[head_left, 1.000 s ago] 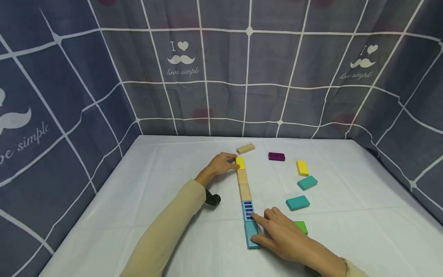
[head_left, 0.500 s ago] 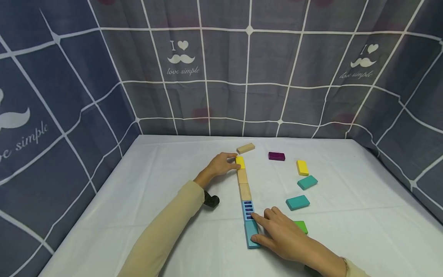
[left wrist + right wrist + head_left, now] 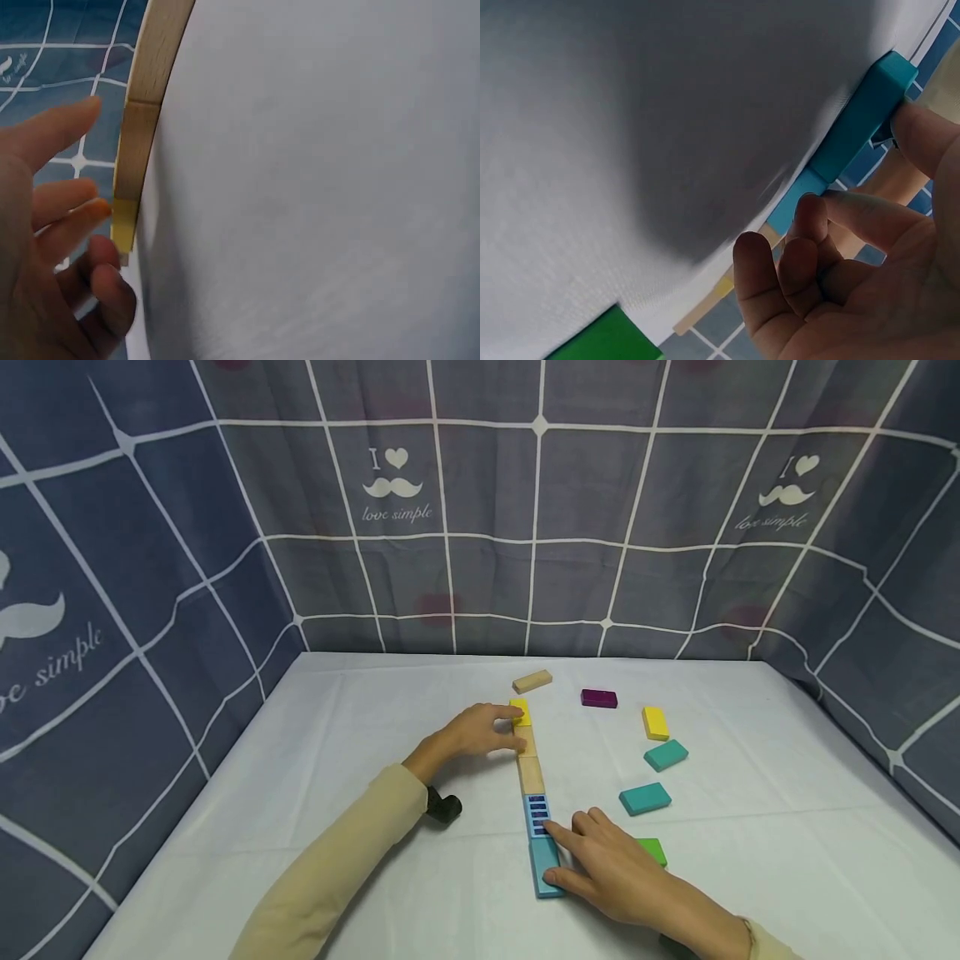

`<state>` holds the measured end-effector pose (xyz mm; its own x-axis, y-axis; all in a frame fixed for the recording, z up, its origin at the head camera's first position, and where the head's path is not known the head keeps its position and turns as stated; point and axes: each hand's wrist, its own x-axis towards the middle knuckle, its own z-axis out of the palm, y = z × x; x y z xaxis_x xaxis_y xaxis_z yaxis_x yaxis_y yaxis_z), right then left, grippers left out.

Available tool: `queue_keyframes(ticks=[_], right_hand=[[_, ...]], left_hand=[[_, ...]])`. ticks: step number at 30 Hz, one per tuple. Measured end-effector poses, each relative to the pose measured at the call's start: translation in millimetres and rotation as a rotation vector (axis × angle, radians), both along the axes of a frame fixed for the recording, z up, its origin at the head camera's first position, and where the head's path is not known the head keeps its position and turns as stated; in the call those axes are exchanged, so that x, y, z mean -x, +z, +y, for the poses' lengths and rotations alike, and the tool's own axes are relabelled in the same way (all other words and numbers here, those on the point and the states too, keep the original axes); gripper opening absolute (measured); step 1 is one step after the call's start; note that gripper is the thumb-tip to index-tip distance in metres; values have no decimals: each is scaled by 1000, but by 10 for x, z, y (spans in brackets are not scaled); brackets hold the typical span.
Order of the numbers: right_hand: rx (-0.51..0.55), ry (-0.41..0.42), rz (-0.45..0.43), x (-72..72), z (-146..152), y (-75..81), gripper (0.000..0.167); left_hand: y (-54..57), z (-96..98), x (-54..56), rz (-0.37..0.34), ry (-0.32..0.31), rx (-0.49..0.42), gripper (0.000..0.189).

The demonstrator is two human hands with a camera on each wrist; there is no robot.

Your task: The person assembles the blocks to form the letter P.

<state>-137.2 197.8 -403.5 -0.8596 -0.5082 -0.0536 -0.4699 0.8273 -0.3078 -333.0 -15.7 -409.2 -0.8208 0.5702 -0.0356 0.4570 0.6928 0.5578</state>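
Note:
A straight row of flat blocks runs away from the person in the head view. At its near end lies a teal block [image 3: 542, 858], then a light blue block with dark printed bars [image 3: 536, 806]. Two plain wooden blocks [image 3: 530, 775] follow, and a yellow block [image 3: 519, 704] ends the row. My left hand [image 3: 478, 732] reaches over the far part from the left, its forefinger at the yellow block and its thumb at the adjoining wooden one. From the right, my right hand [image 3: 611, 867] rests its forefinger on the barred block and its thumb on the teal one.
Loose blocks lie about the white tabletop [image 3: 360, 718]: a wooden one [image 3: 532, 682] beyond the row, a purple one [image 3: 599, 698], a yellow one [image 3: 656, 724] and two teal ones [image 3: 645, 798] to the right. A green block [image 3: 653, 851] is partly hidden behind the right hand.
My left hand has let go of the yellow block's sides and slid toward the person along the row. The right hand and the blocks have stayed put.

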Motion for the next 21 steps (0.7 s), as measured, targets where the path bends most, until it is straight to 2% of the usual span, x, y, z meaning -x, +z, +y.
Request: queue_keyframes(ticks=[8,21], right_hand=[[8,8,9,-4,10,-8,66],[9,3,5,0,4,-3,64]], left_hand=[[27,21,-90,15,-62,168,79],[0,17,-107,17,-64,175,84]])
